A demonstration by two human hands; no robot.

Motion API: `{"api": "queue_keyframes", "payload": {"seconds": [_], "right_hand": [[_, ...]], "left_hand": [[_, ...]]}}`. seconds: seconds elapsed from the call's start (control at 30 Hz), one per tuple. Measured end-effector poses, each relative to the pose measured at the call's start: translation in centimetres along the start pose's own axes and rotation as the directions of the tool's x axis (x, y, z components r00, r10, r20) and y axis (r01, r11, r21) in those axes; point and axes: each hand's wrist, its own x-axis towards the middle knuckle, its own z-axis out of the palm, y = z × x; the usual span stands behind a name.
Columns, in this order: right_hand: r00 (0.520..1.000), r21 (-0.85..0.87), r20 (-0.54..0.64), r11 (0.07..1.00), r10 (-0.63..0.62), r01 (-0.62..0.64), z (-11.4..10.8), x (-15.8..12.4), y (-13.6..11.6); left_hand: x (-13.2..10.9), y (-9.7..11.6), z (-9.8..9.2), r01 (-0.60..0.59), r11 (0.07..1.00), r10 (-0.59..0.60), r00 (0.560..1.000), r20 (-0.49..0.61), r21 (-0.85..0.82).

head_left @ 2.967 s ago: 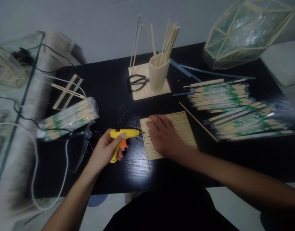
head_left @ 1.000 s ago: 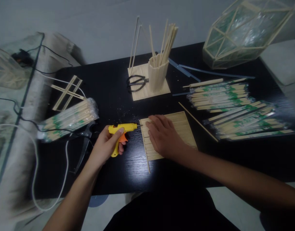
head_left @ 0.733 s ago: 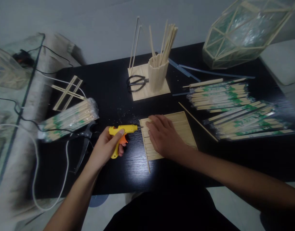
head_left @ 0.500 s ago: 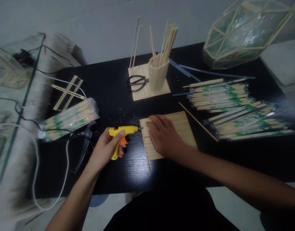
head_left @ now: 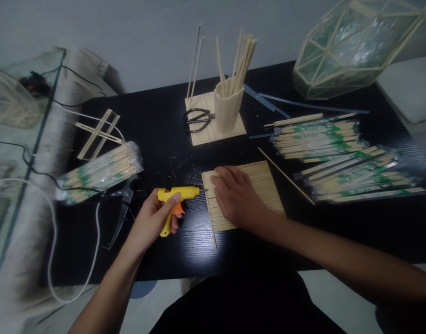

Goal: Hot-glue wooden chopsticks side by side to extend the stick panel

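My left hand (head_left: 157, 215) is closed around a yellow hot glue gun (head_left: 180, 193) with an orange trigger. Its nozzle points right and reaches the left edge of a flat panel of chopsticks (head_left: 265, 185) laid side by side. My right hand (head_left: 235, 195) rests palm down on that panel, fingers lying over its left part; the thumb is hidden. Along the panel's left edge runs a thin stick (head_left: 213, 232), its near end jutting past the corner toward me.
Wrapped chopsticks (head_left: 317, 139) lie at right, another pack (head_left: 101, 169) at left near a glue gun stand or tool (head_left: 120, 208). Behind, a stick holder (head_left: 229, 111) and black scissors (head_left: 199, 120) sit on a square base. A loose stick (head_left: 286, 175) lies right of the panel.
The glue gun has shifted slightly down and to the right along the panel's left edge. My right hand stays where it was.
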Motion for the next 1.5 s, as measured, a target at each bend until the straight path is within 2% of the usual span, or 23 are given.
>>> {"api": "queue_keyframes", "payload": {"seconds": [0.33, 1.1, 1.17, 1.33, 1.43, 1.5], "right_hand": [[1.0, -0.016, 0.009, 1.0, -0.001, 0.001, -0.1, 0.0, 0.0], [1.0, 0.005, 0.012, 1.0, 0.007, -0.007, -0.1, 0.0, 0.0], [1.0, -0.002, 0.011, 1.0, 0.005, -0.005, -0.1, 0.0, 0.0], [0.999, 0.002, 0.032, 1.0, 0.003, -0.003, -0.4, 0.1, 0.0], [0.999, 0.027, 0.041, 1.0, 0.007, -0.008, -0.6, 0.1, -0.1], [0.999, 0.039, 0.039, 0.999, 0.004, -0.006, -0.7, 0.0, -0.1]], "left_hand": [[-0.6, -0.9, -0.1, 0.004, 1.0, -0.005, 1.0, 0.02, 0.019], [-1.8, -1.0, -0.3, 0.045, 0.998, -0.048, 0.996, 0.071, 0.046], [-1.9, -0.9, -0.4, 0.06, 0.998, -0.062, 0.995, 0.076, 0.029], [-1.9, -0.7, -0.5, 0.044, 0.995, -0.048, 0.998, -0.031, -0.094], [-1.4, -0.3, 0.2, 0.036, 0.978, -0.049, 0.997, -0.06, -0.207], [-0.9, 0.2, 1.2, -0.036, 0.949, -0.005, 0.992, -0.128, -0.313]]}}
